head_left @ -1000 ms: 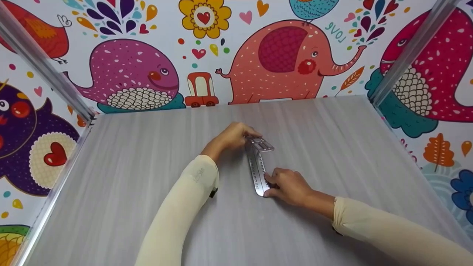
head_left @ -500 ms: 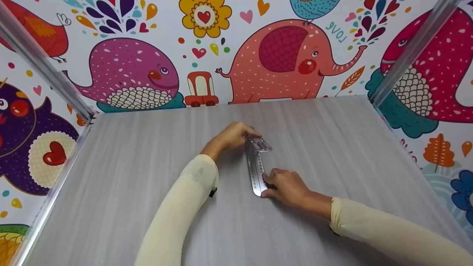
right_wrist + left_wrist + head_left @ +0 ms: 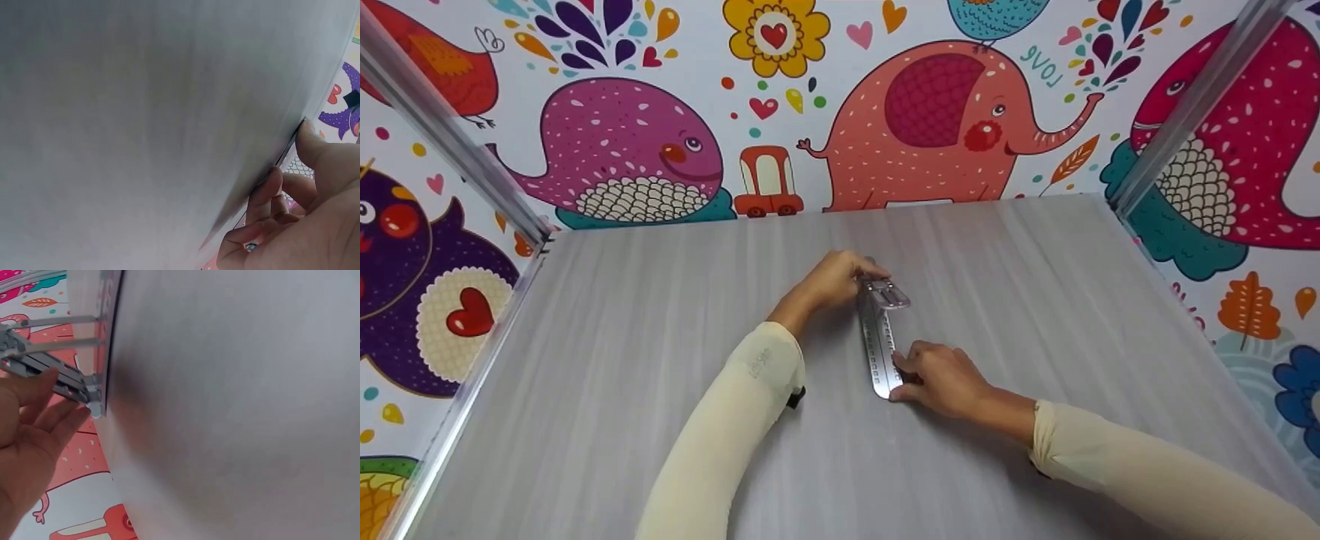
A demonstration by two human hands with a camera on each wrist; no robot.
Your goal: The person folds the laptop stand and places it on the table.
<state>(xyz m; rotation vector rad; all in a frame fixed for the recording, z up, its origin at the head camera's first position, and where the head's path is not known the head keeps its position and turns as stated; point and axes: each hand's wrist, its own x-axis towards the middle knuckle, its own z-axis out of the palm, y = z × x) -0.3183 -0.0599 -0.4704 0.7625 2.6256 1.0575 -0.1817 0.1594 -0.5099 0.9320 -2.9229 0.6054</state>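
A silver folding metal stand lies lengthwise on the table, its long slotted base flat and a short slotted plate raised over the far end. My left hand holds the stand near that far end. In the left wrist view, thumb and fingers of the left hand grip a slanting hinged arm, with two thin struts above it. At the near end, my right hand pinches the right edge of the base. The right wrist view shows only a thin dark edge of the stand by the fingers.
The grey wood-grain table spreads around the stand. A wall printed with cartoon animals stands behind it, and metal posts rise at the back corners. A metal rail runs along the left edge.
The near end of the stand and the right hand have shifted slightly left. The raised plate has also moved slightly left. Both hands keep their hold, and the left forearm has dropped a little.
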